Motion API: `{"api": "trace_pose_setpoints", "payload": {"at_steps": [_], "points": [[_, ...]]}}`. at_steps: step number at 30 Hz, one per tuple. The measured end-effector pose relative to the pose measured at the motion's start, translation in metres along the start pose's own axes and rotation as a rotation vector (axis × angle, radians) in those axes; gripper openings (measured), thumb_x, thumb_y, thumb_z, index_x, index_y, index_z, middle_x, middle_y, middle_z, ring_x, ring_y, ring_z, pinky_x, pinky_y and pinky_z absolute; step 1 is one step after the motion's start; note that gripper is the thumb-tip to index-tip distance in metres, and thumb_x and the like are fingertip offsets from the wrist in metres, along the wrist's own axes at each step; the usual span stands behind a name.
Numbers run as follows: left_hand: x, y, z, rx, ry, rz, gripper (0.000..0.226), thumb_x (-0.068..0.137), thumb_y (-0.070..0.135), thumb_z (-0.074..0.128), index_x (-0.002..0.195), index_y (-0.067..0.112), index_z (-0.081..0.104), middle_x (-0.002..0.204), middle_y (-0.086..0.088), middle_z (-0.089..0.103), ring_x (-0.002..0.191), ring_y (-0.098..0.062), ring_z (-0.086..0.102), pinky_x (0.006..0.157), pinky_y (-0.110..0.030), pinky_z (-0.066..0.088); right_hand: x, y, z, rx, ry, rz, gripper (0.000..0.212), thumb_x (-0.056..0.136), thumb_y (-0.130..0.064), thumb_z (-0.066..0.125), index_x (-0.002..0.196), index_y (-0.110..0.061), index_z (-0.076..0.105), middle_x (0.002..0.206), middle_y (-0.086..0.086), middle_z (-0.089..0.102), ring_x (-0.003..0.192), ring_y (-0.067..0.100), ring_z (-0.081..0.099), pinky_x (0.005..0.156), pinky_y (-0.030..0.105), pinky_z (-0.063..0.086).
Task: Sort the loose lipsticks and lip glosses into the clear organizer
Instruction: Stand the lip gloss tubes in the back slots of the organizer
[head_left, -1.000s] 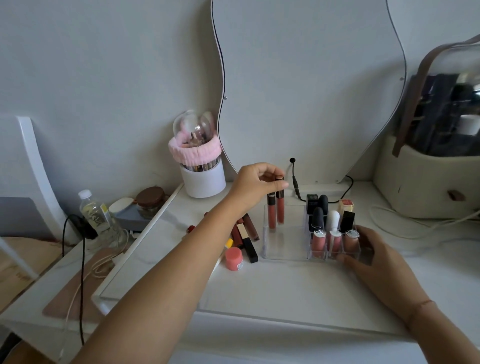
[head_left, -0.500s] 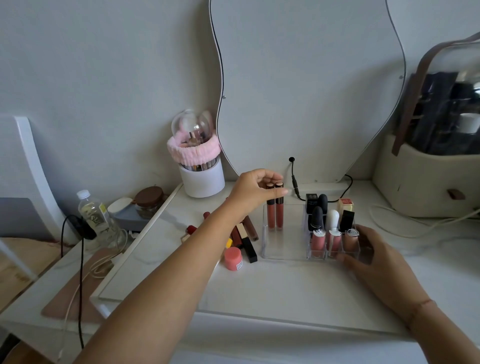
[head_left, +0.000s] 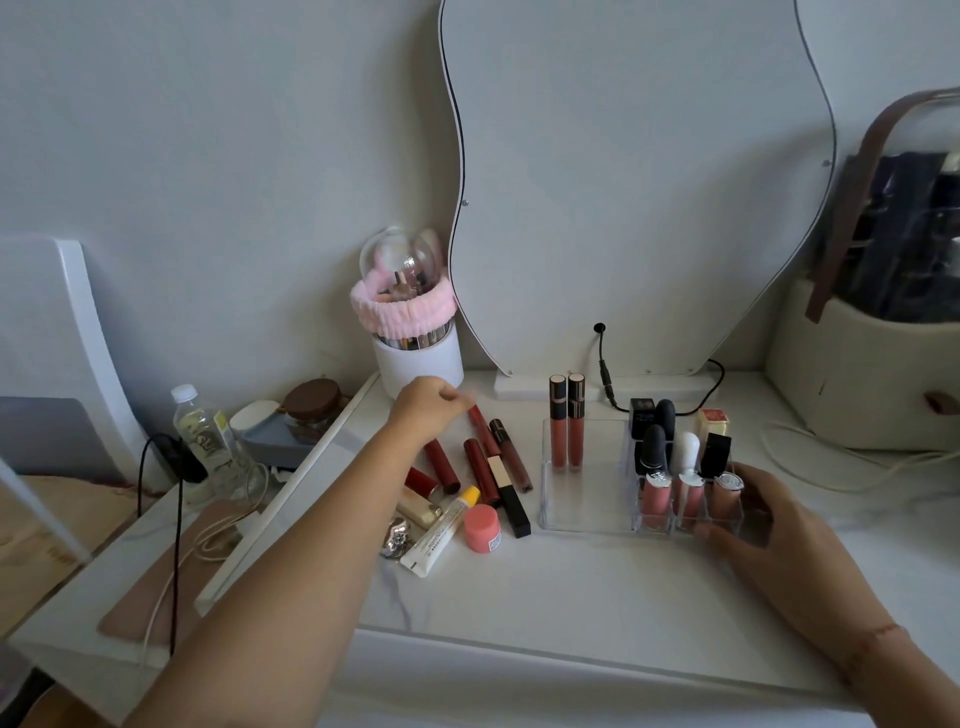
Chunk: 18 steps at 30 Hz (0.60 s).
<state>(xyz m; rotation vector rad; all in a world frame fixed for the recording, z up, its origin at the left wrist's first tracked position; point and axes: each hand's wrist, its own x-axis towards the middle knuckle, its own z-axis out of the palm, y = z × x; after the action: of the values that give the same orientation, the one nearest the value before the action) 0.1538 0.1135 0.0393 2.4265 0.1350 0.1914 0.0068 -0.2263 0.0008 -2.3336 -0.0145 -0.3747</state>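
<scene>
The left hand (head_left: 423, 408) is curled over the loose pile of red and dark lipstick tubes (head_left: 483, 462) on the white table (head_left: 519, 597). The right hand (head_left: 769, 535) rests on the front corner of the clear plastic organizer (head_left: 587, 519). Two tall pink lip glosses (head_left: 567, 421) stand upright in its big left part.

One wide-angle camera, worn on the head, looks forward and down over a white table (head_left: 519, 597) from its near edge. It faces a grey wall and a mirror (head_left: 639, 182) at the back. Both forearms enter from the bottom corners, near the lens. The organizer (head_left: 587, 522) sits right of centre at middle distance. Straight lines bow toward the frame's edges.
</scene>
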Motion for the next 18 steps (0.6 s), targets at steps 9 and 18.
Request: {"api": "trace_pose_setpoints", "payload": {"at_steps": [9, 18], "points": [[0.024, -0.007, 0.017, 0.180, 0.071, -0.097, 0.044, 0.083, 0.051, 0.057, 0.084, 0.007, 0.063, 0.091, -0.015, 0.067, 0.086, -0.030, 0.062, 0.068, -0.032, 0.044, 0.009, -0.004, 0.006, -0.002, 0.003, -0.001, 0.061, 0.069, -0.027, 0.076, 0.123, -0.023, 0.049, 0.102, -0.002, 0.066, 0.091, 0.021, 0.060, 0.075, 0.034, 0.045], [0.031, 0.009, 0.027, 0.134, 0.036, -0.163, 0.022, 0.076, 0.026, 0.063, 0.076, 0.006, 0.053, 0.073, -0.009, 0.055, 0.065, -0.023, 0.053, 0.054, -0.026, 0.037, 0.008, -0.006, 0.005, 0.018, -0.006, 0.004, 0.064, 0.068, -0.027, 0.077, 0.125, -0.022, 0.048, 0.107, -0.001, 0.066, 0.095, 0.021, 0.060, 0.079, 0.035, 0.046]]}}
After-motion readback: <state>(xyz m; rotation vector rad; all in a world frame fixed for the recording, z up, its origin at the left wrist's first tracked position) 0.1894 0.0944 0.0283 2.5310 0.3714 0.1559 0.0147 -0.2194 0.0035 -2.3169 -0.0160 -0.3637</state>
